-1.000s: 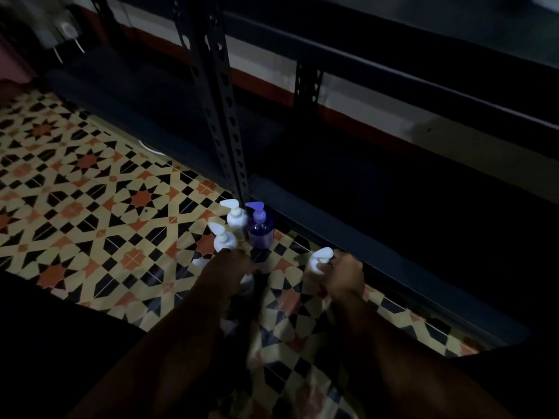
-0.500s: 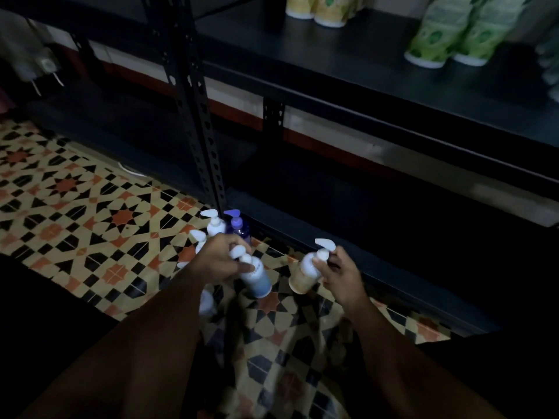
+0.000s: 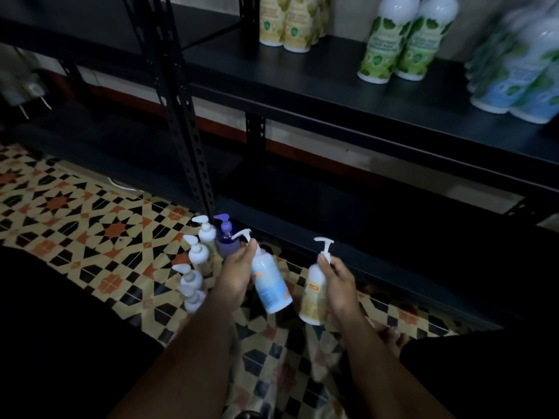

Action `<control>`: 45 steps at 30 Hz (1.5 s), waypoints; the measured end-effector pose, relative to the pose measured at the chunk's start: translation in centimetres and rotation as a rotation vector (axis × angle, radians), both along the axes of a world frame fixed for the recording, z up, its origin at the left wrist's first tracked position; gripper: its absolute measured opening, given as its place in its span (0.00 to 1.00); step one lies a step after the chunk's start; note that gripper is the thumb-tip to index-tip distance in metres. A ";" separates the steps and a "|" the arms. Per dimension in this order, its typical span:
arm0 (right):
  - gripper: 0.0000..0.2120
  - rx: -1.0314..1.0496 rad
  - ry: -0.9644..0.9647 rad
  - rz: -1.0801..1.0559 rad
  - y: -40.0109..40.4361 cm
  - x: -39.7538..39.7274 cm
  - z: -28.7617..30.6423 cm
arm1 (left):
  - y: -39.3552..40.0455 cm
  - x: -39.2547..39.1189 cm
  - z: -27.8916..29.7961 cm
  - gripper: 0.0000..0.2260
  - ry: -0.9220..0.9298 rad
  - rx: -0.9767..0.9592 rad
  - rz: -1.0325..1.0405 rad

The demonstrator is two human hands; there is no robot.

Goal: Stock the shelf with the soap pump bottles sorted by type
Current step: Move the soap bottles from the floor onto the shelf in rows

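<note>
Both bottles lifted higher — left hand (image 3: 234, 275) gripping blue-label bottle (image 3: 270, 285), right hand (image 3: 337, 281) gripping cream-label bottle (image 3: 314, 293), print unreadable.

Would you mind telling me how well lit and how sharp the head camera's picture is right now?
Head view: dim overall, lower shelf nearly black; the blue-labelled bottles at the right edge are smeared by blur; the held bottles in the left hand and right hand read fairly clearly.

A dim, underexposed view. The brightest light falls on the upper shelf (image 3: 332, 83) and the patterned floor (image 3: 75, 213), while the space beneath is lost in black shadow. The blue-labelled bottles (image 3: 520, 68) at the right edge are smeared by blur and stretched by wide-angle distortion.
</note>
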State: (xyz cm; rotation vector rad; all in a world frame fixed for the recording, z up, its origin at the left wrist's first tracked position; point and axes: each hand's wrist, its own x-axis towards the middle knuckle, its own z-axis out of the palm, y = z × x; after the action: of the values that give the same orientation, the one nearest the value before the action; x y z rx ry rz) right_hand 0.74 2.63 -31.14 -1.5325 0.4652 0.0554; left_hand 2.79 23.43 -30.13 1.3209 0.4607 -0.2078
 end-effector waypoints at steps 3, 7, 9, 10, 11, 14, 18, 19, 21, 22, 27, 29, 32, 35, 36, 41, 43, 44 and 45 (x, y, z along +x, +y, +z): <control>0.12 -0.060 0.060 0.007 0.3 -0.9 -0.9 | -1.7 -1.5 -3.1 0.25 0.066 0.051 -0.052; 0.14 -0.144 0.112 0.016 0.6 -1.9 -1.2 | -2.5 -2.9 -7.3 0.35 0.090 0.239 -0.153; 0.15 -0.188 0.114 0.066 0.6 -2.2 -0.6 | -2.9 -3.6 -5.7 0.29 0.061 0.284 -0.213; 0.16 -0.208 0.109 0.091 0.5 -2.3 -0.6 | -3.2 -3.8 -4.8 0.28 0.037 0.291 -0.238; 0.18 -0.228 0.098 0.108 0.5 -2.4 -0.5 | -3.2 -3.8 -4.7 0.29 0.023 0.296 -0.259; 0.24 -0.303 0.062 0.106 0.2 -2.5 -0.8 | -3.4 -3.5 -3.1 0.28 0.001 0.334 -0.261; 0.26 -0.346 0.026 0.092 0.1 -2.7 -1.0 | -3.8 -3.3 -1.5 0.24 -0.063 0.436 -0.171; 0.26 -0.341 0.015 0.079 0.1 -2.8 -0.8 | -3.8 -3.2 -1.5 0.23 -0.070 0.436 -0.143; 0.27 -0.296 -0.017 0.042 0.0 -3.0 -0.5 | -3.6 -3.3 -1.4 0.22 -0.068 0.432 -0.092; 0.28 -0.264 -0.033 0.025 -0.1 -3.1 -0.3 | -3.4 -3.3 -1.3 0.22 -0.068 0.421 -0.081; 0.26 -0.186 -0.050 -0.043 -0.4 -3.3 0.7 | -2.9 -3.1 -0.9 0.11 -0.161 0.313 -0.172; 0.21 -0.140 -0.055 -0.031 -0.5 -3.1 0.9 | -3.1 -3.1 0.0 0.07 -0.189 0.288 -0.245; 0.15 -0.079 -0.075 0.017 -0.2 -3.1 1.2 | -3.6 -3.2 0.6 0.06 -0.189 0.294 -0.281; 0.18 -0.062 -0.063 0.049 0.4 -3.1 1.4 | -3.9 -3.0 0.3 0.16 -0.158 0.273 -0.244; 0.16 -0.055 -0.069 0.057 0.6 -3.1 1.6 | -4.1 -3.1 0.5 0.17 -0.162 0.266 -0.223; 0.16 -0.098 -0.127 0.079 0.7 -3.2 1.6 | -4.6 -3.4 0.5 0.23 -0.186 0.207 -0.160; 0.24 -0.140 -0.153 0.078 0.6 -3.2 1.4 | -4.5 -3.2 0.4 0.24 -0.170 0.221 -0.149; 0.27 -0.164 -0.149 0.062 0.6 -3.1 1.2 | -4.4 -3.2 0.5 0.22 -0.168 0.235 -0.148; 0.29 -0.198 -0.141 0.044 0.6 -3.1 1.3 | -4.4 -3.2 0.5 0.20 -0.169 0.250 -0.151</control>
State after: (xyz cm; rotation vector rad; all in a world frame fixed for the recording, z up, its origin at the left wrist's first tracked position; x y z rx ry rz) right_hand -2.36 3.25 -29.85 -1.7278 0.3316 -0.0662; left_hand -0.42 19.06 -29.61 1.6057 0.2492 -0.1655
